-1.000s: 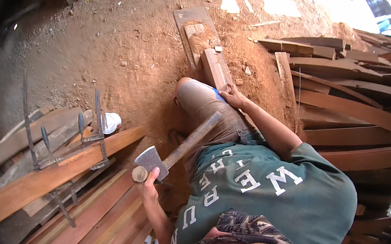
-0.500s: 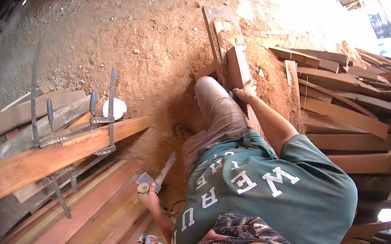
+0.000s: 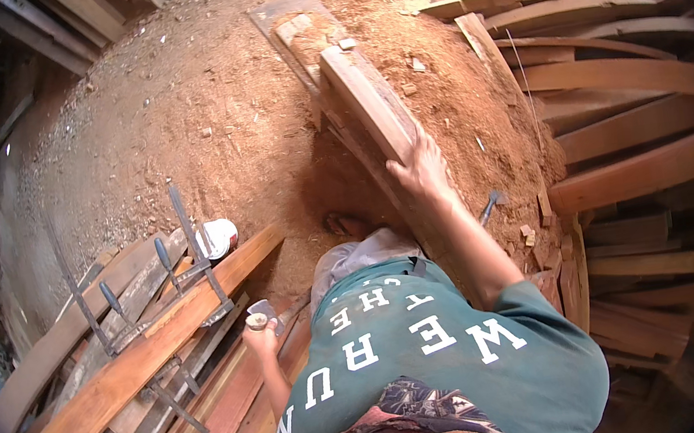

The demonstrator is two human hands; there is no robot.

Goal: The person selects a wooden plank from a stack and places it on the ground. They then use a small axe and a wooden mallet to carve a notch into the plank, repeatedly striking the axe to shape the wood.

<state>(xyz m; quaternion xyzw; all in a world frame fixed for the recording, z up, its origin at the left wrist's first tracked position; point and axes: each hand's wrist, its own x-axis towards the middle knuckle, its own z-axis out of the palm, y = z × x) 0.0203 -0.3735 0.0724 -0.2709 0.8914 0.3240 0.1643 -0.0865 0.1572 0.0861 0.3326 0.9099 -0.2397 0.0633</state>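
Observation:
My left hand (image 3: 261, 340), low at the left beside my shirt, is closed round a hand tool (image 3: 257, 318). A round, pale wooden end and a flat grey part of it show above my fist; its exact kind is unclear. My right hand (image 3: 424, 171) grips the near part of a squared wooden block (image 3: 369, 101), thumb on the left side and fingers over the right. The block lies lengthwise on a long, low plank bench (image 3: 283, 15). Wood chips and a smaller light wood piece (image 3: 293, 29) sit at the bench's far end.
Clamps (image 3: 214, 273) hold a reddish beam (image 3: 158, 342) at the left, with a white tub (image 3: 218, 238) behind. Stacked boards (image 3: 610, 81) rise at the right. A blue-handled tool (image 3: 490, 206) lies on the shavings right of my forearm. My foot (image 3: 346, 223) is left of the bench.
The view has turned, so the bench now slants up to the left. My right hand has spread farther over the block; the dark thing beside it earlier no longer shows there. My left hand keeps its tool.

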